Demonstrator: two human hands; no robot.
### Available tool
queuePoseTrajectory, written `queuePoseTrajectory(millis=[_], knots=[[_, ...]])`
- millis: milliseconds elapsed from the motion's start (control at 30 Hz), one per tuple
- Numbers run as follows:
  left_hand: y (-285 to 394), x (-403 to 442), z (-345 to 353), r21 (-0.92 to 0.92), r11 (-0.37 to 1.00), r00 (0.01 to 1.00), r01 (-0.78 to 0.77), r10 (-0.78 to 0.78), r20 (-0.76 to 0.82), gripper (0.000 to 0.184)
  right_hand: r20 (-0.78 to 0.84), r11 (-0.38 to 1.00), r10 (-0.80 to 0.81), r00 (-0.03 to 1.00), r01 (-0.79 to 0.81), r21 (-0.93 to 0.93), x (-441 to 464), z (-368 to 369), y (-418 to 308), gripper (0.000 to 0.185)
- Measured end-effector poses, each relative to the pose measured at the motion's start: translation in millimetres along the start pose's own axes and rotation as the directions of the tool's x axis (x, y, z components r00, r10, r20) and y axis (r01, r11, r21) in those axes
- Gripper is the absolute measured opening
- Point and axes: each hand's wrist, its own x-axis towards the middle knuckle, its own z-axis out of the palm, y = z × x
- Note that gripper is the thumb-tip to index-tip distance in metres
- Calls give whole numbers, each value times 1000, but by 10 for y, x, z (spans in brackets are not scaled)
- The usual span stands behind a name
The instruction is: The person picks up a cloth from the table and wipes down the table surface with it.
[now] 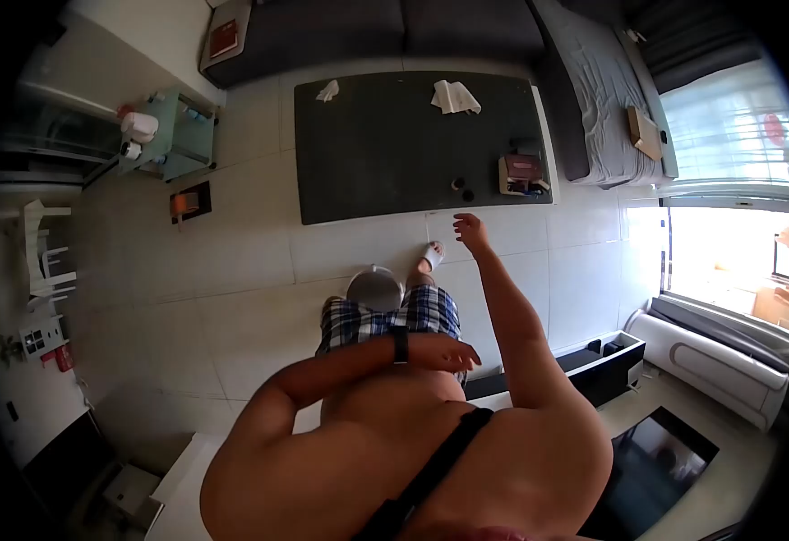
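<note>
My right hand (472, 234) is stretched forward at the near edge of the dark-topped table (376, 144). Its fingers are loosely bent and apart, with nothing visible in them. Just beyond it on the tabletop stand two small dark round things (467, 195), too small to name. My left hand (454, 353), with a black band (401, 345) on the wrist, lies across in front of my waist. Its fingers are loosely extended and appear to hold nothing. A round grey bin-like container (375, 289) is by my legs.
On the table are a brownish box (521, 171) with small items, a white cloth (455, 97) and a crumpled tissue (327, 90). A dark sofa (340, 32) stands behind it. A glass trolley (189, 135) is at left, a low black-and-white cabinet (584, 361) at right.
</note>
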Motion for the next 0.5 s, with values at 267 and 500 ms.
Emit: queuePoseTrajectory(millis=[267, 500], knots=[[-2395, -320, -1227, -221, 573, 116, 789, -491, -863, 50, -109, 895, -237, 965, 173, -412, 1743, -687, -104, 28], [-3169, -1153, -1034, -693, 185, -311, 697, -792, -525, 118, 128, 547, -330, 935, 300, -782, 3405, -532, -113, 23]])
